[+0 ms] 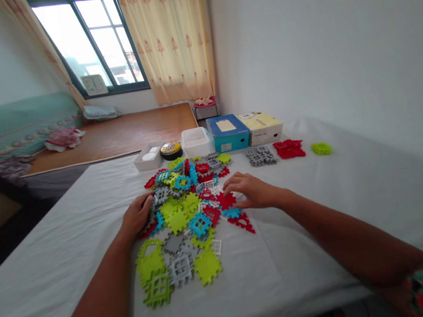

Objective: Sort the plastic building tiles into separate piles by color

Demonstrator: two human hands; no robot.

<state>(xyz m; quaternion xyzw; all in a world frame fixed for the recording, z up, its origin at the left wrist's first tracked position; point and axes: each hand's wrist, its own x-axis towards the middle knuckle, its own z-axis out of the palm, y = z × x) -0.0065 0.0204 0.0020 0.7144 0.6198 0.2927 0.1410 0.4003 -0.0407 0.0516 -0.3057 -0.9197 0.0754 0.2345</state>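
Observation:
A loose heap of flat plastic interlocking building pieces (177, 221) in green, red, blue, grey and white lies on the cloth before me. My left hand (137, 214) rests against its left edge, beside grey pieces, fingers loosely bent and partly hidden, gripping nothing I can see. Over the right side reaches my right hand (251, 189), thumb apart from the fingers, with its fingertips at a red toothed piece (226, 200). Just below that hand lie a blue piece (231, 212) and a red triangular piece (242, 223).
Grey pieces (260, 155), red pieces (289, 149) and green pieces (321, 148) form separate groups at the right. Behind the heap stand a white tray (147, 164), a round tin (171, 150), a clear plastic box (196, 142), a blue box (228, 133) and a yellow-white box (261, 127).

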